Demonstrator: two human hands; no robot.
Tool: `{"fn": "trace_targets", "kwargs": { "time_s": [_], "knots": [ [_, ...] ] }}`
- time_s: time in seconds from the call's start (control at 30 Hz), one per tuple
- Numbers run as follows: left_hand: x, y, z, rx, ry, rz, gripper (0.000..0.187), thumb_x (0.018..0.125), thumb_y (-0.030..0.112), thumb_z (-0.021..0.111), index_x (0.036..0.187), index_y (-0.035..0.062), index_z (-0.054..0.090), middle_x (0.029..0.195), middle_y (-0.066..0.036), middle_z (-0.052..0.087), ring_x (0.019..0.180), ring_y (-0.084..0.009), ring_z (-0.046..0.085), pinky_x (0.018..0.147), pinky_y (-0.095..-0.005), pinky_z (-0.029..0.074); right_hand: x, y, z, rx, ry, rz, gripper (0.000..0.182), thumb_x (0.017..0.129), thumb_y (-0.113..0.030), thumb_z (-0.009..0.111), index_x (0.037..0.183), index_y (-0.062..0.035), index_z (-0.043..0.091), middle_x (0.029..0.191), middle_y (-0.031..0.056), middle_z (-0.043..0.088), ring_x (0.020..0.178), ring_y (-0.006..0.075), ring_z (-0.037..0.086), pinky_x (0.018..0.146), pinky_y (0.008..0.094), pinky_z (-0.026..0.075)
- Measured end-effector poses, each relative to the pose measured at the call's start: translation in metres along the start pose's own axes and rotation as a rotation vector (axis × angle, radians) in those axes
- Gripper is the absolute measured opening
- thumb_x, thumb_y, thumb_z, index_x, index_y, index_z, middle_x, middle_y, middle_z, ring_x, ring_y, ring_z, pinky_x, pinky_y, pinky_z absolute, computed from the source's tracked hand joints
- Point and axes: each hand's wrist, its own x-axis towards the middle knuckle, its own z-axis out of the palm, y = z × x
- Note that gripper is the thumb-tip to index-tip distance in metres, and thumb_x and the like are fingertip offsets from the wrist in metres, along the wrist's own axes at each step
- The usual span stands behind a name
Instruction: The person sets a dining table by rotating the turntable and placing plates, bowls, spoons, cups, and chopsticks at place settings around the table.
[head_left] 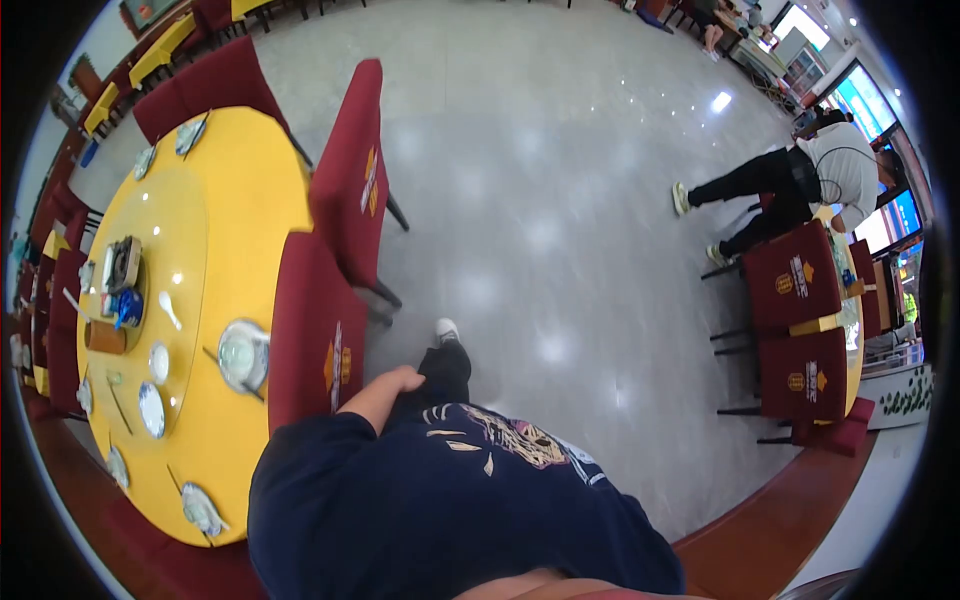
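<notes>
Chair (315,335) stood just left of my left hand (395,383), back upright and seat tucked under the yellow table (255,190), and from my feed the fingers looked loosely curled on nothing, while my right hand wasn't visible.

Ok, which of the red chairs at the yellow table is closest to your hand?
The nearer red chair, right beside the left hand. The other chair stands farther along the yellow table.
</notes>
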Motion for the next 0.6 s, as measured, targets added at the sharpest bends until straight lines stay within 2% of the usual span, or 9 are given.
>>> {"fn": "trace_targets", "kwargs": {
  "time_s": [0.07,0.1,0.2,0.3,0.4,0.43,0.5,0.53,0.6],
  "knots": [
    [0.012,0.038,-0.046,-0.064,0.103,0.127,0.043,0.079,0.039,0.045,0.099,0.0042,0.059,0.106,-0.017,0.055,0.102,-0.0302,0.05,0.089,-0.0347,0.038,0.027,-0.014,-0.028,0.05,0.061,0.029,0.04,0.076,-0.037,0.05,0.093,-0.0018,0.057,0.091,0.0195,0.057,0.087,0.03,0.055,0.075,0.0375,0.042],
    [0.036,0.047,-0.063,-0.099,0.08,0.232,0.045,0.079,0.041,0.044,0.099,0.0039,0.059,0.105,-0.017,0.055,0.101,-0.0308,0.051,0.088,-0.0358,0.038,0.043,-0.026,-0.041,0.068,0.088,0.042,0.039,0.076,-0.037,0.05,0.091,-0.0017,0.057,0.089,0.0195,0.057,0.086,0.0303,0.055,0.074,0.0379,0.042],
    [0.063,0.097,-0.14,0.028,0.003,0.341,0.048,0.079,0.043,0.044,0.104,0.0035,0.057,0.106,-0.017,0.055,0.101,-0.0285,0.051,0.087,-0.035,0.038,0.09,-0.068,-0.08,0.107,0.163,0.069,0.036,0.075,-0.035,0.051,0.087,-0.0013,0.058,0.086,0.0198,0.058,0.082,0.0313,0.056,0.072,0.0388,0.043],
    [0.065,0.137,-0.22,0.079,-0.201,0.3,0.054,0.077,0.047,0.046,0.106,0.0028,0.055,0.11,-0.018,0.052,0.104,-0.0293,0.049,0.088,-0.0345,0.037,0.141,-0.124,-0.114,0.105,0.233,0.029,0.034,0.074,-0.033,0.052,0.084,-0.0008,0.058,0.082,0.02,0.058,0.078,0.0322,0.057,0.069,0.0397,0.044],
    [0.097,0.132,-0.253,0.07,-0.042,0.257,0.061,0.074,0.051,0.049,0.111,0.0024,0.051,0.114,-0.018,0.05,0.106,-0.03,0.047,0.089,-0.0351,0.036,0.198,-0.186,-0.143,0.097,0.315,-0.097,0.032,0.073,-0.032,0.053,0.08,-0.0004,0.059,0.078,0.0203,0.059,0.074,0.0331,0.057,0.067,0.0406,0.044],
    [0.109,0.125,-0.26,0.034,-0.063,0.211,0.065,0.072,0.051,0.05,0.116,0.0022,0.047,0.117,-0.018,0.048,0.108,-0.0295,0.046,0.089,-0.0359,0.036,0.222,-0.21,-0.153,0.095,0.357,-0.164,0.032,0.073,-0.031,0.054,0.078,-0.0002,0.059,0.077,0.0203,0.059,0.073,0.0334,0.058,0.066,0.0409,0.045],
    [0.128,0.107,-0.27,0.007,-0.046,0.223,0.063,0.072,0.052,0.05,0.107,-0.0005,0.053,0.109,-0.019,0.053,0.103,-0.0308,0.049,0.086,-0.0384,0.038,0.276,-0.259,-0.167,0.066,0.455,-0.312,0.031,0.073,-0.03,0.055,0.076,0.0001,0.059,0.074,0.0205,0.059,0.071,0.034,0.058,0.064,0.0415,0.045],
    [0.134,0.095,-0.277,-0.01,-0.034,0.217,0.063,0.071,0.052,0.049,0.103,-0.0018,0.056,0.105,-0.019,0.055,0.101,-0.0315,0.05,0.085,-0.0397,0.039,0.278,-0.306,-0.178,-0.007,0.568,-0.344,0.028,0.072,-0.028,0.055,0.073,0.0,0.059,0.073,0.0208,0.059,0.071,0.0353,0.058,0.064,0.0419,0.045],
    [0.129,0.087,-0.297,-0.132,-0.097,0.147,0.063,0.073,0.055,0.045,0.106,0.003,0.055,0.107,-0.018,0.055,0.101,-0.0327,0.05,0.085,-0.0403,0.038,0.301,-0.378,-0.196,-0.197,0.417,-0.39,0.025,0.069,-0.026,0.058,0.069,-0.0011,0.059,0.073,0.0207,0.059,0.071,0.0348,0.058,0.066,0.0413,0.046]
  ]
}}
